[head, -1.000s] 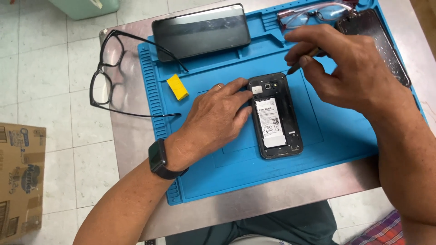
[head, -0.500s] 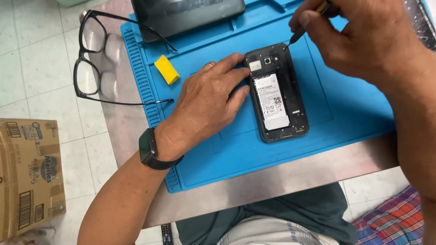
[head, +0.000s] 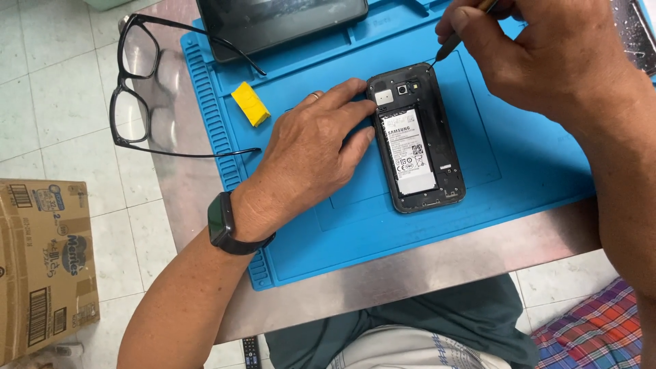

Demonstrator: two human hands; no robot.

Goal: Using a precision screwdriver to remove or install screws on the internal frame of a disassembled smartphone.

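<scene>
two hands are at work on the blue mat (head: 519, 164) that covers your counter (head: 424, 273). your left hand (head: 307, 154) lies flat with fingers spread, pressing the left edge of the opened phone (head: 417, 140), which rests back-up near the mat's middle with its battery showing. your right hand (head: 540, 55) pinches a thin screwdriver (head: 451, 46), its tip touching the phone's top right corner. black glasses (head: 147, 89) and a yellow block (head: 250, 104) lie to the left

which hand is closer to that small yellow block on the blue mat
Left. The left hand lies just right of the small yellow block; the right hand is far across the blue mat.
</scene>
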